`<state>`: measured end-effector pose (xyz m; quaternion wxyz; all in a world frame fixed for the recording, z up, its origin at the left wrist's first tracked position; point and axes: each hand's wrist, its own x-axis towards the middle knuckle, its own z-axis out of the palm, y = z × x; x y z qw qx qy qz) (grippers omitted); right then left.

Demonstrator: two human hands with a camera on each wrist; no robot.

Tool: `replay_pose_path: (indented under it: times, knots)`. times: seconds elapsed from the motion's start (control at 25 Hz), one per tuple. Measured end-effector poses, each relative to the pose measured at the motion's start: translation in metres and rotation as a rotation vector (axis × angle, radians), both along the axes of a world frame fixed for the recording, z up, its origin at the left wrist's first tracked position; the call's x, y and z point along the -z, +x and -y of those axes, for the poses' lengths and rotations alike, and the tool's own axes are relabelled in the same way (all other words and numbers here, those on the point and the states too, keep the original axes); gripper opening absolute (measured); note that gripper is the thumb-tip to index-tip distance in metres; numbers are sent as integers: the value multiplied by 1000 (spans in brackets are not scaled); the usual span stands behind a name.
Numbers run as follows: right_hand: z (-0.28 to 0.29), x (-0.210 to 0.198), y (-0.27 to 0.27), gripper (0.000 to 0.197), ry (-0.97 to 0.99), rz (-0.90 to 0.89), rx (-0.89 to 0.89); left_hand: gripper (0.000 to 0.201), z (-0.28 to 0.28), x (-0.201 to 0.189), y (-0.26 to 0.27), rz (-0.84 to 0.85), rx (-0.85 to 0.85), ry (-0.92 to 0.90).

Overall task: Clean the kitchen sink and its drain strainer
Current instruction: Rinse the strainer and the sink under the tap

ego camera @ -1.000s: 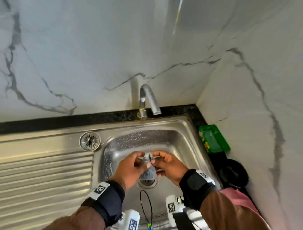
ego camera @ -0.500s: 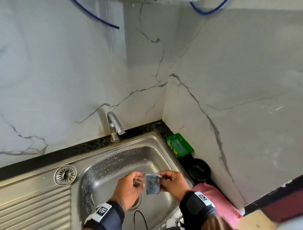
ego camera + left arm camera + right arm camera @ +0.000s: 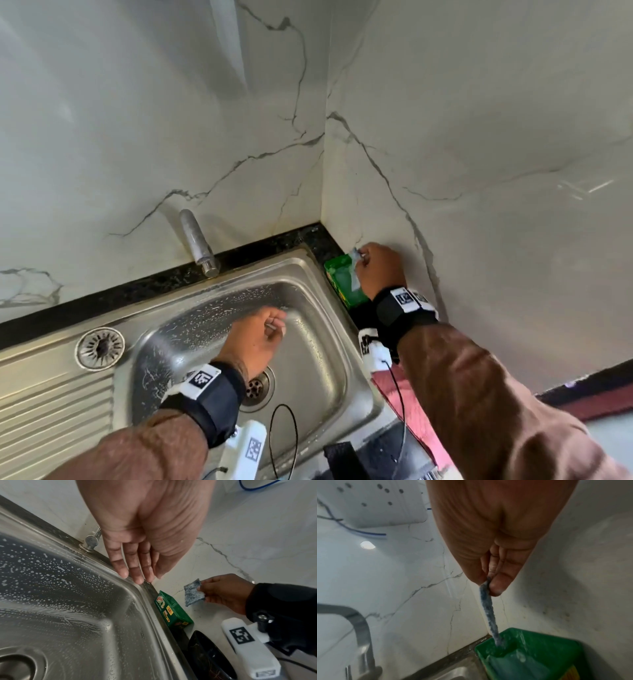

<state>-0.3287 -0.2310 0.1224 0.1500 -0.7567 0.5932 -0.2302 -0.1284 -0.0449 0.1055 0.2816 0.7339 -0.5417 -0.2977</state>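
My right hand (image 3: 361, 257) pinches a blue-grey scrub pad (image 3: 354, 274) by its top edge. The pad hangs down with its lower end dipped into the open green soap box (image 3: 342, 287) on the counter right of the sink. The right wrist view shows the pad (image 3: 488, 609) edge-on, reaching into the box (image 3: 530, 655). My left hand (image 3: 274, 322) hovers over the wet steel sink (image 3: 318, 359) with straight fingers (image 3: 123, 572), holding nothing. The drain strainer (image 3: 100, 347) lies on the drainboard at the left. The drain opening (image 3: 255, 387) shows partly behind my left wrist.
The faucet (image 3: 197, 241) stands at the back rim of the sink. A black bowl (image 3: 205, 655) sits just in front of the soap box (image 3: 173, 611). A pink cloth (image 3: 411, 411) lies on the counter under my right arm. Marble walls meet in a corner behind the box.
Both hands held the pad over the drain before. My left hand has let go and stays over the basin. My right hand has carried the pad right to the soap box.
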Motion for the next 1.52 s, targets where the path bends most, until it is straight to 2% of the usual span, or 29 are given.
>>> replay_pose_path:
  times: [0.12, 0.2, 0.28, 0.48, 0.72, 0.76, 0.84, 0.96, 1.04, 1.16, 1.4, 1.52]
  knots:
    - [17, 7, 8, 24, 14, -203, -66, 26, 6, 3, -3, 8, -21, 10]
    - [15, 13, 11, 30, 97, -244, -106, 27, 6, 10, -2, -8, -58, 10]
    - [7, 19, 13, 33, 150, -205, -128, 27, 3, 16, 0, -18, -82, 20]
    - [-20, 34, 36, 24, 200, -2, -264, 23, -2, 17, 13, -13, -170, 38]
    - [-56, 34, 78, 19, 196, 84, -411, 26, -3, 3, 57, 49, -227, 43]
    - [-63, 35, 85, 19, 208, 98, -424, 30, -2, -1, 70, 110, -229, 35]
    - [-74, 37, 98, 20, 235, 114, -439, 44, 5, -11, 98, 358, -170, 43]
    - [-88, 46, 107, 23, 274, 117, -465, 74, 17, -19, 130, 763, 26, 149]
    - [-96, 50, 111, 22, 273, 100, -463, 86, 25, -19, 142, 931, 132, 227]
    - [-107, 55, 116, 20, 269, 92, -463, 91, 35, -12, 148, 1057, 215, 286]
    - [-116, 59, 129, 20, 293, 87, -441, 67, 41, -3, 151, 1136, 187, 276]
    - [-120, 62, 140, 19, 287, 105, -432, 61, 39, 1, 154, 1239, 214, 263]
